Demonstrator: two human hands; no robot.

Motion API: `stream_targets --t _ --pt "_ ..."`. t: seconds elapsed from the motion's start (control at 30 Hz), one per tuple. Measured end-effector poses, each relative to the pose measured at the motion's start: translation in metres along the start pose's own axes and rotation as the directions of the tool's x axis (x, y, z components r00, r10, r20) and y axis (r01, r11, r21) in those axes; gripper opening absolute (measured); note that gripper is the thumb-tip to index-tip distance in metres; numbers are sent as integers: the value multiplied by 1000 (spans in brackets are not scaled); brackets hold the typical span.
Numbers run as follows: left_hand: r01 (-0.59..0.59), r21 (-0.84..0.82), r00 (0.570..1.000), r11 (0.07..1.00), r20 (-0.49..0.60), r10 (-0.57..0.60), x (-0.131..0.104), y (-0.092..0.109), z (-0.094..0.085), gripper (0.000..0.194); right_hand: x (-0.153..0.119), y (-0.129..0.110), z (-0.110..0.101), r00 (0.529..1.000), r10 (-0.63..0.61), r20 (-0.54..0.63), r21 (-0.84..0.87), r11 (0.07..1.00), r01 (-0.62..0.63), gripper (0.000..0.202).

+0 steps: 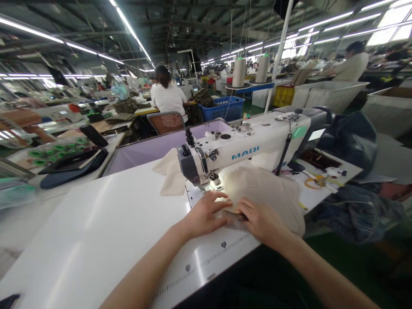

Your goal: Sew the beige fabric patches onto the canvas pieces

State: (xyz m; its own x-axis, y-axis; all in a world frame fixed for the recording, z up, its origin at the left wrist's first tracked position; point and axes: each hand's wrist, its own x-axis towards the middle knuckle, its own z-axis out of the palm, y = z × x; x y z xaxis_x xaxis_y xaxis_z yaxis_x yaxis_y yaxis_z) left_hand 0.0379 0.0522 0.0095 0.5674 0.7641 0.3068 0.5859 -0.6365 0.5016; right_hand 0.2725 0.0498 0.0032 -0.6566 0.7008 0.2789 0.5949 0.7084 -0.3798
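Note:
A white sewing machine (244, 143) with blue lettering stands on the white table, its work light on. Cream fabric (260, 184) is bunched to the right of the needle area. My left hand (207, 215) lies just in front of the presser foot (212, 177), fingers apart and curved over the work, thumb stretched towards the right hand. Against the fabric's near edge, my right hand (262, 219) has its fingers closed on a thin, brownish piece (236, 216), blurred and partly covered. Flat cream fabric pieces (172, 176) lie left of the machine head.
Yellow-handled scissors (315, 182) and small tools lie right of the machine. A lilac-lined bin (144, 150) adjoins the table's far edge. Thread cones (238, 73) stand behind. A person in white (169, 96) sits ahead by a blue basket (222, 108). Denim (350, 214) hangs at right.

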Motion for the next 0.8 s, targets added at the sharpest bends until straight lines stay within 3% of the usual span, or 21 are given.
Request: stream_targets --t 0.07,0.13,0.2,0.23,0.33,0.43,0.53,0.6,0.7,0.8 --pt "-45 32 996 998 -76 47 1 4 -1 31 -3 -9 -5 991 -84 -102 -13 996 83 14" --pt "-107 81 987 991 -110 116 -7 11 -5 37 -6 -20 -12 976 -176 -130 -1 984 177 11" --pt "-141 154 988 978 -44 149 -27 20 -12 46 -10 -30 -18 963 -229 -139 41 971 237 3" --pt "-125 194 992 973 -7 129 -42 25 -17 49 -12 -34 -19 961 -245 -130 70 964 255 11" --pt "-32 310 997 950 82 7 -98 31 -29 54 -18 -37 -10 957 -290 -3 164 944 287 51" --pt "67 371 995 926 43 -89 -154 28 -35 57 -24 -35 7 918 -348 190 245 922 299 69" --pt "113 357 993 927 -7 -119 -184 27 -36 53 -24 -36 16 884 -374 281 259 916 306 64" --pt "215 297 976 930 -78 -201 -186 31 -38 41 -18 -37 13 883 -374 282 302 909 288 49" --pt "461 117 881 879 -178 -438 -167 33 -43 35 1 -37 6 914 -313 258 473 866 163 21" --pt "704 -31 688 710 -222 -691 -142 27 -48 42 27 -34 14 975 70 211 509 844 -171 9"
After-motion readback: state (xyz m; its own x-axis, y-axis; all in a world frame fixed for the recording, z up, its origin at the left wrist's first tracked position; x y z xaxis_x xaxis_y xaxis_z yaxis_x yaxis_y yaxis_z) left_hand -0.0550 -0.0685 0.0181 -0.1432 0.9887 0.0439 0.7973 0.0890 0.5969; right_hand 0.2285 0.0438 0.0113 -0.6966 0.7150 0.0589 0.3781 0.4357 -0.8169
